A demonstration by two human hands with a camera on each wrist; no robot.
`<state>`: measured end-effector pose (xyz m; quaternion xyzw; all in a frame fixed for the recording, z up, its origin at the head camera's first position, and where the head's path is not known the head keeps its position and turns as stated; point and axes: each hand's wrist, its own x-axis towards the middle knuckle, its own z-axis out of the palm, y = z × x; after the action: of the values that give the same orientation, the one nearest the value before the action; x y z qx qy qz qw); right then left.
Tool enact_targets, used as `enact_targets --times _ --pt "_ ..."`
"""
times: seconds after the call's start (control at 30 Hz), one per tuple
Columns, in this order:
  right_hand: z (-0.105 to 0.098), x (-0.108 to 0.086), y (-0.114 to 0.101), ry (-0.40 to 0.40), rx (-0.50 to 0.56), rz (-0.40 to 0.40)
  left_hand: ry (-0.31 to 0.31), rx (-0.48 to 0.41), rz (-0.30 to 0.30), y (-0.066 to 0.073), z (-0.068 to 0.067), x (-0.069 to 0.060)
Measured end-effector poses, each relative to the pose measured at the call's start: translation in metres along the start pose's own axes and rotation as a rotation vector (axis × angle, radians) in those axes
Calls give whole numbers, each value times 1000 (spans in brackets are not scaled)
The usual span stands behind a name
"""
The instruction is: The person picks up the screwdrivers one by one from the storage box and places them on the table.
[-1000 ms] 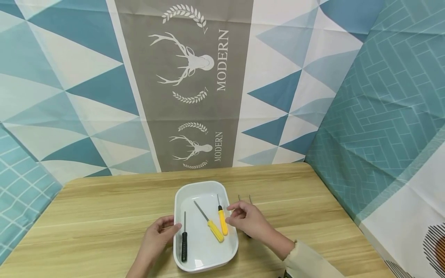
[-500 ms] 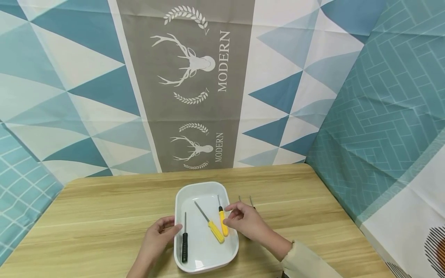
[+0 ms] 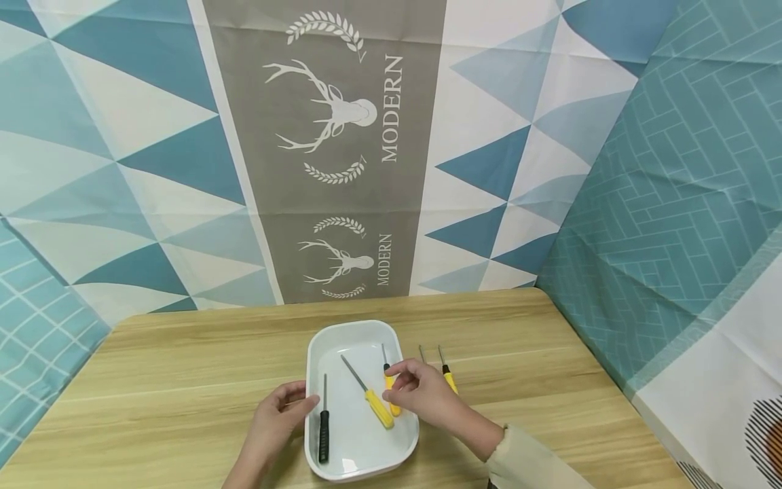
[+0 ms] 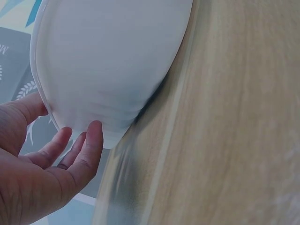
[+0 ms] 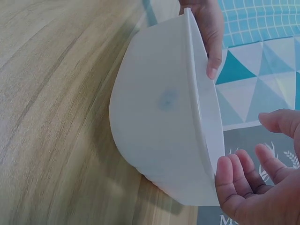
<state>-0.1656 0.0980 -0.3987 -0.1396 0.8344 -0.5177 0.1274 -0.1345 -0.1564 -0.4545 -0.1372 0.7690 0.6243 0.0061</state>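
Note:
A white tray (image 3: 360, 451) stands on the table with three screwdrivers inside. One is a black-handled screwdriver (image 3: 324, 435) along the left side, another a yellow screwdriver (image 3: 379, 409) lying slanted mid-tray. The third, an orange-yellow screwdriver (image 3: 396, 410) with a black collar, lies near the right wall, partly covered by my right hand (image 3: 424, 392). That hand hovers over the tray's right rim, thumb and fingers apart, holding nothing. My left hand (image 3: 276, 418) grips the left rim, thumb over the edge and fingers against the outer wall (image 4: 112, 70).
Right of the tray, a yellow-and-black screwdriver (image 3: 449, 377) lies on the wooden table (image 3: 201, 380), with a second metal shaft (image 3: 421, 352) beside it, its lower part hidden behind my right hand. Patterned cloth (image 3: 342, 149) hangs behind the table.
My right hand has shifted slightly left over the tray's rim, uncovering more of the yellow-and-black screwdriver on the table. My left hand and the tray stay put.

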Motion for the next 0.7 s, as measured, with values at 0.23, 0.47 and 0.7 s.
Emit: enact_targets --times 0.23,0.47,0.7 --pt "7 0 -5 -8 -18 23 -14 -5 1 -1 -1 1" --pt "10 0 -6 -25 -3 19 -6 2 -18 1 -1 0" --pt "16 0 -7 -22 0 3 -7 1 -16 1 -1 0"
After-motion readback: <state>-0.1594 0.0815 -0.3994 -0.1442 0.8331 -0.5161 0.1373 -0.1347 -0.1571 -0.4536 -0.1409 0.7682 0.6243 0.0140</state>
